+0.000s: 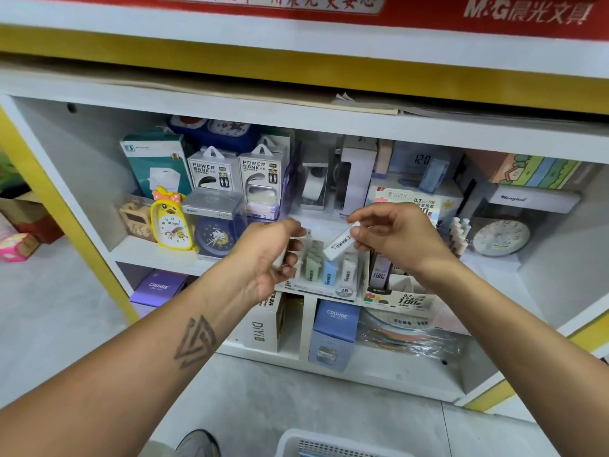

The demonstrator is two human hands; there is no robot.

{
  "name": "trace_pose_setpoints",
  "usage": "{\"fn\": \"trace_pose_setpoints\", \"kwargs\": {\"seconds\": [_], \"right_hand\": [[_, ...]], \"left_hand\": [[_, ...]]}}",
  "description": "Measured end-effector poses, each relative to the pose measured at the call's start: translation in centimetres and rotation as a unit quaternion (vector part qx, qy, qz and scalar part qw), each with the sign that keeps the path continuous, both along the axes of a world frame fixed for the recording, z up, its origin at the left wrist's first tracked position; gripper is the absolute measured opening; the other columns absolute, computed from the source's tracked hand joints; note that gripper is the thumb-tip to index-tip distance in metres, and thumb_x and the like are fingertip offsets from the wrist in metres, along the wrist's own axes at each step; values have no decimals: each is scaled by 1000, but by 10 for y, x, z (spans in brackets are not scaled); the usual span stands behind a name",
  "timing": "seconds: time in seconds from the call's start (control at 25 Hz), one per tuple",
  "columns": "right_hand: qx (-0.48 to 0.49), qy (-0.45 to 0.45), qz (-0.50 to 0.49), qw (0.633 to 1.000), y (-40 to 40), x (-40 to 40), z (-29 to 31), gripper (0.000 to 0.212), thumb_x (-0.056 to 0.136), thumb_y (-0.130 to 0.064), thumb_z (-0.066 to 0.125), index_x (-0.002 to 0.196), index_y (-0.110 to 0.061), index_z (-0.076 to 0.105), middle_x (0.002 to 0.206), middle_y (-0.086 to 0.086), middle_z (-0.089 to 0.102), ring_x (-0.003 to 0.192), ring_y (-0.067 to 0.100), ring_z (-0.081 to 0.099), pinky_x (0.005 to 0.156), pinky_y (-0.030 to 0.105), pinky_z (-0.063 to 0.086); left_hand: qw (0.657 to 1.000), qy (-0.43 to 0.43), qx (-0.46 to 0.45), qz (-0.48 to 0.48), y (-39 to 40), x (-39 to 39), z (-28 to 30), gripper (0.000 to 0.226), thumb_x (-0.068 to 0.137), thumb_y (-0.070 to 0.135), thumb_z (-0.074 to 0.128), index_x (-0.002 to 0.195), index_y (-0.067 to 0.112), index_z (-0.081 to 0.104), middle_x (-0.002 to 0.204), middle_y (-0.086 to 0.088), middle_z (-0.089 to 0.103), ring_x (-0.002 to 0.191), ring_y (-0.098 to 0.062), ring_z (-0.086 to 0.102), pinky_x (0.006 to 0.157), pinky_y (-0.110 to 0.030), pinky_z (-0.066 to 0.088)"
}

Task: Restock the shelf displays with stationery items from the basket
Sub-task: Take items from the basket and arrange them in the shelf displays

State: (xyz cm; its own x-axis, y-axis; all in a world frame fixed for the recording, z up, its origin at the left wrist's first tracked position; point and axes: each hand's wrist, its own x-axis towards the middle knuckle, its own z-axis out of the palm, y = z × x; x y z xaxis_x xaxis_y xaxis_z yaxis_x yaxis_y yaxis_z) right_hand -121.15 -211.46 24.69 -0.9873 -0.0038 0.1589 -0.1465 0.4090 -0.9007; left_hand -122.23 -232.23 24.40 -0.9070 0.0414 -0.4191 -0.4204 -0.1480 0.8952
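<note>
While both arms reach toward the white shelf unit (211, 262), the right hand (392, 235) pinches a small white box (341, 242) with dark print between thumb and fingertips, holding it tilted just above a display tray (324, 290) of small packets in white, green and blue. That tray bears a round "2B" label on its front lip. The left hand (268, 255) is curled around several more white packets (290, 250) just to the tray's left. Beside the tray stands a carton (400, 300) printed "0.7 HB" and "100". Behind, two boxes read "POWER BANK" (206, 174), next to a teal box (155, 163), a yellow duck-shaped alarm clock (171, 222) and a dark blue clock (216, 237) in a clear case. A grey box at right reads "Henghui", I think; the print is blurred. On the lower shelf sit boxes marked "CRUHRE" (336, 319) and "DIY" (262, 328). A red banner (527, 11) overhead shows "M&G" with Chinese characters. The floor (296, 390) is pale grey, and the white basket (333, 445) shows at the bottom edge, near a shoe (197, 443).
</note>
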Motion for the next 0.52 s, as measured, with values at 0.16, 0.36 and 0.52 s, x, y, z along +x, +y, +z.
{"fn": "trace_pose_setpoints", "kwargs": {"seconds": [0.16, 0.36, 0.52], "right_hand": [[177, 54, -40, 982, 7, -7, 5, 21, 92, -8, 69, 103, -25, 73, 92, -2, 72, 82, 14, 72, 79, 36, 60], [443, 121, -49, 887, 2, -21, 6, 12, 93, -21, 66, 102, -25, 73, 95, -2, 74, 92, 23, 65, 77, 32, 50], [501, 103, -10, 859, -8, -32, -4, 9, 89, -16, 69, 95, -21, 74, 92, 0, 73, 88, 25, 65, 70, 30, 46]], "left_hand": [[999, -25, 21, -31, -6, -1, 5, 38, 95, 34, 44, 94, 7, 70, 58, 1, 50, 40, -10, 33, 36, -17, 23], [997, -29, 45, -61, -8, 6, 7, 44, 90, 25, 36, 101, 0, 70, 58, -1, 50, 41, -12, 34, 36, -17, 25], [996, -32, 44, -65, -9, 11, 11, 35, 88, 19, 41, 98, 1, 69, 59, -1, 50, 43, -12, 36, 38, -17, 27]]}}
